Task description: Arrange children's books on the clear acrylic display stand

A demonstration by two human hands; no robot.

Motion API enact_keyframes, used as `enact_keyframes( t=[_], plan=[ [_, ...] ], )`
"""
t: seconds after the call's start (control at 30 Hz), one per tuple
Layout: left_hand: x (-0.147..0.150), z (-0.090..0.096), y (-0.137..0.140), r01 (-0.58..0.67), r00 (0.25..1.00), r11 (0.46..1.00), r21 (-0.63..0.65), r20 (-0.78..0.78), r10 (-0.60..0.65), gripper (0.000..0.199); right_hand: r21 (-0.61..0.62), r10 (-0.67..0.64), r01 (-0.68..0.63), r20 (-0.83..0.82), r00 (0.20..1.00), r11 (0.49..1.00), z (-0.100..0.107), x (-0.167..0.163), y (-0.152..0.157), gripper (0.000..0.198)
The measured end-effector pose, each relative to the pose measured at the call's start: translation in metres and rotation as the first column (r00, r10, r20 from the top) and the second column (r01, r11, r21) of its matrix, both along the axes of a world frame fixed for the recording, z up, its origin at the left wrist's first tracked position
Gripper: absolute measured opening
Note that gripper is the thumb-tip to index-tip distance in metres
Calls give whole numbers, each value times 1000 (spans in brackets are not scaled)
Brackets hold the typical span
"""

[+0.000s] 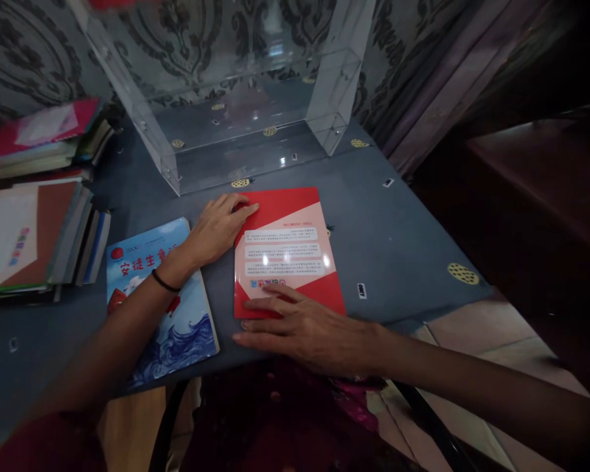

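The left hand (pixel 221 226) and right hand (pixel 305 326) — fingers loosely spread — rest on a glossy red-and-pink book (pixel 289 250); the blue wave-illustrated book (pixel 189 337) reads "安徒生童".

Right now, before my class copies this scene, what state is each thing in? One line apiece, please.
Red book: closed, lying flat
Blue book: closed, flat, partly hidden
Rear book pile: stacked
Front book pile: stacked
Clear shelf: standing upright
Left hand: open, at the red book's upper left edge
Right hand: open, over its lower edge
Black wristband: worn
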State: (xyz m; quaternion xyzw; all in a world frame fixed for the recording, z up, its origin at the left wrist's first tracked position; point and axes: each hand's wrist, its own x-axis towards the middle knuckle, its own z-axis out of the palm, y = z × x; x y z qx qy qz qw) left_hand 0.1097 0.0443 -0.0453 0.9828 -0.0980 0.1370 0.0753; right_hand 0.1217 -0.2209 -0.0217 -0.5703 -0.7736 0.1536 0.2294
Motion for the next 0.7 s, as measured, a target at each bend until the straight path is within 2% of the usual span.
enact_keyframes(
  t=[0.17,0.43,0.6,0.7],
  plan=[
    [1,1,0,-8,1000,1000,-23,-28,7,38,15,-128,132,-169,977,991,-5,12,-35,54],
    [0,6,0,7,999,1000,-19,-42,-8,41,-22,-320,344,-421,848,939,-7,29,-88,58],
    [0,7,-3,-27,998,1000,-10,-66,26,41,-68,-367,377,-436,822,924,-4,31,-96,49],
    [-3,15,-6,-4,993,996,87,-114,14,41,-27,-324,353,-472,820,935,3,35,-91,46]
  ],
)
